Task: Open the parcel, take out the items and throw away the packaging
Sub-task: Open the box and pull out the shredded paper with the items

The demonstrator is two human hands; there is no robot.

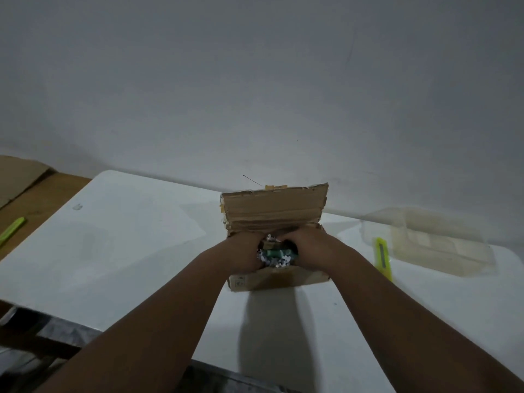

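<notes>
Both hands, left hand [246,255] and right hand [307,246], sunk into open cardboard parcel [276,275] mid-table [127,251], fingers curled round green item [279,253] amid shredded paper filler [273,261]. Unpacking stage, by the look. Next: lift straight up, shedding filler.

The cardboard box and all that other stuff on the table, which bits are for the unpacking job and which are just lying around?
For the job:
cardboard box
shredded paper
green item
left hand
right hand

Lying about:
yellow utility knife
clear plastic packaging
green cutter
</notes>
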